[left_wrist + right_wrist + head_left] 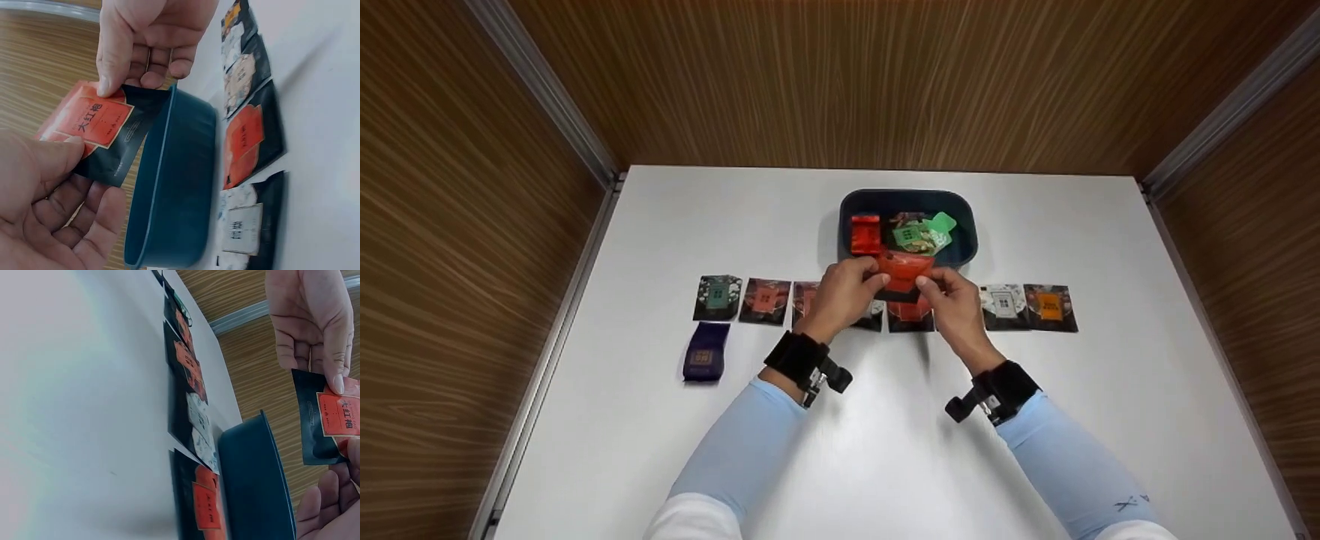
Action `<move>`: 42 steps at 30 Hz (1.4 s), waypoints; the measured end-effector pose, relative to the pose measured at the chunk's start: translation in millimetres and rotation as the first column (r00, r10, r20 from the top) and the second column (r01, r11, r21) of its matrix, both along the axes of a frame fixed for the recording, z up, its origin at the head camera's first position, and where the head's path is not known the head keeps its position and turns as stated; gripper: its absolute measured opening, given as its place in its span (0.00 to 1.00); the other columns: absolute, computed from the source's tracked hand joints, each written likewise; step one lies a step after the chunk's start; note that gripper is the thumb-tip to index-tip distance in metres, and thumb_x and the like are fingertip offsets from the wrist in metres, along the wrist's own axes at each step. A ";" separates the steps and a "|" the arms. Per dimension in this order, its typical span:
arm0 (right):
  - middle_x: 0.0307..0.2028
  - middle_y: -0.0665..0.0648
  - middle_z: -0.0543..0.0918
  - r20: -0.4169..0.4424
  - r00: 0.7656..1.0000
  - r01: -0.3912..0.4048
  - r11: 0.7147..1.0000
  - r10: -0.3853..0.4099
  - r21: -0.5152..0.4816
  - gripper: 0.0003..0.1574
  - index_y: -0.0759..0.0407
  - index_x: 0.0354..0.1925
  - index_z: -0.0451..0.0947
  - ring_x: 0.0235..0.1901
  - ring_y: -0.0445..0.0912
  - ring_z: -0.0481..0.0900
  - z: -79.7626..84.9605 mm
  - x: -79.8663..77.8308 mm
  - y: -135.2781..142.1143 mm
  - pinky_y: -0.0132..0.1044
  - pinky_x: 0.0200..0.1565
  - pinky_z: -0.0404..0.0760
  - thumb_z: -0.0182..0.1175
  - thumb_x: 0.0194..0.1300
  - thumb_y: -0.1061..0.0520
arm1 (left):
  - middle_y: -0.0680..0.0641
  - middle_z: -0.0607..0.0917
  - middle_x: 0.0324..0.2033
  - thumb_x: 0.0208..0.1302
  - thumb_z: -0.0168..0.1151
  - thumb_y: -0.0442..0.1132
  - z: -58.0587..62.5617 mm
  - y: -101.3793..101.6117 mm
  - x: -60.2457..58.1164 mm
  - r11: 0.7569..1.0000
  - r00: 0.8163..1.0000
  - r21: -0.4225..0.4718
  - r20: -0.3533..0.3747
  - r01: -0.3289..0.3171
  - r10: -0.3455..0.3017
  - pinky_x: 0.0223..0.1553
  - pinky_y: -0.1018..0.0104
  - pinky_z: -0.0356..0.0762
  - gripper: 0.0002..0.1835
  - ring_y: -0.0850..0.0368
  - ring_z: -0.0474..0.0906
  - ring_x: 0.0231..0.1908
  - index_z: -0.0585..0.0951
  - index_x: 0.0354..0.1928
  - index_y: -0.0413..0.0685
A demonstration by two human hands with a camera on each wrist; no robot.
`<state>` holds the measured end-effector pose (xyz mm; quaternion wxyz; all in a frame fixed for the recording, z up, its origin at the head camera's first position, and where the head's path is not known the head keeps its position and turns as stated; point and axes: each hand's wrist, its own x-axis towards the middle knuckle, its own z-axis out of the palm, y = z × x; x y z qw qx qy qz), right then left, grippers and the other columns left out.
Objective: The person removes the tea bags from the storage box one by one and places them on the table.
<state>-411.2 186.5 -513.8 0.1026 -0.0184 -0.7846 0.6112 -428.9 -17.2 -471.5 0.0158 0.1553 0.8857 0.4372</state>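
Note:
A red and black tea sachet (905, 271) is held up in front of the dark teal bin (974, 238). My left hand (846, 294) pinches its left side, and my right hand (958, 309) pinches its right side. From the left wrist view, the thumbs press on the printed red label (95, 121), with fingers behind the sachet. Directly below it on the table lies a similar red and black sachet (244, 140). Inside the bin are a red packet (865, 234) and green packets (911, 235).
Several flat sachets form a row across the table, from a green one (718, 298) at left to an orange one (1050, 307) at right. A purple packet (706, 352) lies below the row's left end. Wood-grain panels (840, 90) enclose the white table.

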 end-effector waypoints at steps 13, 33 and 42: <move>0.25 0.50 0.81 0.153 0.987 -0.057 0.998 0.056 0.003 0.08 0.65 0.37 0.85 0.26 0.42 0.76 -26.9 27.7 -23.0 0.30 0.29 0.74 0.67 0.73 0.60 | 0.47 0.90 0.36 0.73 0.68 0.39 -28.2 -17.5 26.8 0.993 0.992 -0.018 0.039 -0.121 0.121 0.40 0.59 0.79 0.06 0.52 0.83 0.37 0.90 0.41 0.44; 0.24 0.53 0.80 0.240 0.969 -0.074 0.997 0.064 0.032 0.13 0.64 0.35 0.85 0.21 0.41 0.72 -43.0 35.2 -16.8 0.30 0.23 0.70 0.65 0.74 0.56 | 0.49 0.84 0.19 0.72 0.64 0.35 -47.9 -95.2 50.2 0.950 0.938 -0.267 0.255 -0.164 0.233 0.21 0.66 0.69 0.17 0.58 0.75 0.18 0.83 0.21 0.47; 0.24 0.54 0.79 0.231 0.971 -0.066 0.998 0.059 0.024 0.12 0.63 0.35 0.83 0.20 0.41 0.73 -41.8 29.2 -13.0 0.30 0.21 0.70 0.63 0.76 0.58 | 0.36 0.87 0.25 0.65 0.59 0.28 -54.3 -144.4 55.3 0.841 0.910 -0.448 0.126 -0.303 0.395 0.22 0.48 0.81 0.10 0.41 0.85 0.24 0.83 0.26 0.36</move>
